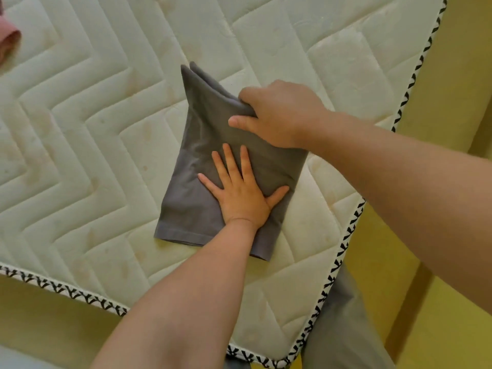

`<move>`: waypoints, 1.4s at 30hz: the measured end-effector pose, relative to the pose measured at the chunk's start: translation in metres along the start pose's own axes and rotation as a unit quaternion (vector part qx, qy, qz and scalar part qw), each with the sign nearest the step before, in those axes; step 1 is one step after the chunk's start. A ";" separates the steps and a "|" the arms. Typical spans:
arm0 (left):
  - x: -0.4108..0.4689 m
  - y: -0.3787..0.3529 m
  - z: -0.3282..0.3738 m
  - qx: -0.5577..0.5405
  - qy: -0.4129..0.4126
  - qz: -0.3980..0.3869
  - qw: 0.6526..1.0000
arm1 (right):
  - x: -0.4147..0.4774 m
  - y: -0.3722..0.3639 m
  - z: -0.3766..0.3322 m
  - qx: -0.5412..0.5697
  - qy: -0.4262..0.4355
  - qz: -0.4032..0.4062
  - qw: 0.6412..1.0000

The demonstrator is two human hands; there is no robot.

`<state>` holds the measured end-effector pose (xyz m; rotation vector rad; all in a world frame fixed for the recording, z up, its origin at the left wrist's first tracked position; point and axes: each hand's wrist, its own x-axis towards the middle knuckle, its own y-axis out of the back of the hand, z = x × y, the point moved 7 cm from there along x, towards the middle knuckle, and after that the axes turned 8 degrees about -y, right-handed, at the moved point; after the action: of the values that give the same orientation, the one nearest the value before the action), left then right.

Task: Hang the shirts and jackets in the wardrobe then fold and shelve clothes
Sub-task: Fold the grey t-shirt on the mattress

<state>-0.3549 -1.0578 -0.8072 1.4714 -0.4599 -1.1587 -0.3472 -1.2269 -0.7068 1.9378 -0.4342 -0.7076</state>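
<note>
Head view is showing a grey garment [197,209] lying on the bed [106,129]. The left hand [243,194] is pressing it flat with straight fingers, and the right hand [279,114] is gripping its far part. The fold should probably be coming over slowly, with the edges meeting.

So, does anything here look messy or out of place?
Mostly the mattress: bare, dotted with yellowish blotches. On the grey garment, the far corners splay unevenly beyond the right hand gripping it, while the left hand presses it flat. A pink garment pokes in at the upper left edge.
</note>
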 end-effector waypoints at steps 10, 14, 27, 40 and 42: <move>0.025 0.057 -0.109 -0.584 0.310 0.027 0.750 | -0.086 -0.005 -0.075 -0.034 0.031 0.039 0.998; 0.028 0.067 -0.128 -0.726 0.320 -0.177 0.582 | -0.131 -0.054 -0.109 -0.039 0.025 -0.028 0.999; -0.033 0.057 -0.171 -0.433 0.138 -0.110 0.884 | -0.181 -0.157 -0.116 0.031 -0.012 -0.142 0.989; -0.047 0.044 -0.184 -0.429 0.215 -0.218 0.850 | -0.231 -0.167 -0.028 0.445 -0.591 -0.006 0.673; -0.058 0.047 -0.179 -0.471 0.203 -0.217 0.830 | -0.239 -0.164 -0.039 0.489 -0.607 -0.022 0.626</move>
<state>-0.2147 -0.9303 -0.7656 0.8790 0.7168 -1.1103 -0.5056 -0.9895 -0.7714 2.0523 -1.9385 -2.1320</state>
